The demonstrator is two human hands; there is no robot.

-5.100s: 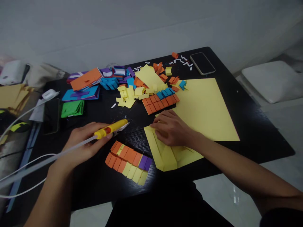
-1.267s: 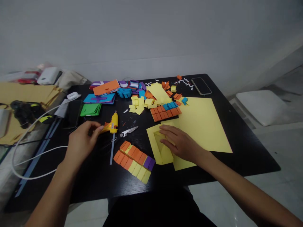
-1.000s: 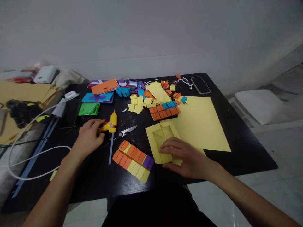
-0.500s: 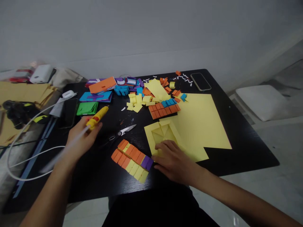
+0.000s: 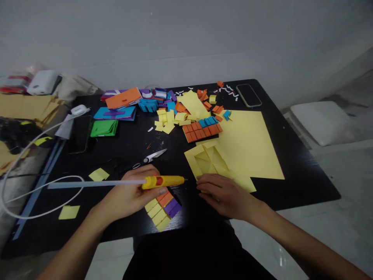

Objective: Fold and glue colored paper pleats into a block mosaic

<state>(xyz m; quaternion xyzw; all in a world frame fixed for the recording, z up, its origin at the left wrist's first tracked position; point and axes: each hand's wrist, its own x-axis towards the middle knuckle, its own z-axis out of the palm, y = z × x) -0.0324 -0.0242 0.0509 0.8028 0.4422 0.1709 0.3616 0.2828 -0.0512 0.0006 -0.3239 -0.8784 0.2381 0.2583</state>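
My left hand (image 5: 136,194) is closed around a yellow glue gun (image 5: 163,181), whose nozzle points right; a long translucent glue stick (image 5: 96,183) sticks out of its back. Beneath that hand lies a mat of small folded paper pieces (image 5: 157,214) in yellow, orange and purple, partly covered. My right hand (image 5: 223,194) has its bent fingers on the lower edge of a folded yellow paper form (image 5: 210,158); the fingertips are partly hidden. Scissors (image 5: 154,156) lie half open just beyond my left hand.
A large yellow sheet (image 5: 250,144) covers the right side. An orange and blue folded strip (image 5: 202,130), loose paper pieces (image 5: 169,120) and a green paper stack (image 5: 104,128) lie farther back. Phones (image 5: 248,95) rest at both sides. A white cable (image 5: 32,146) loops at left.
My left hand has moved right and toward me with the glue gun, now over the small-piece mat, nozzle turned rightward. Two small yellow papers have come into sight at left. My right hand stays by the folded paper.
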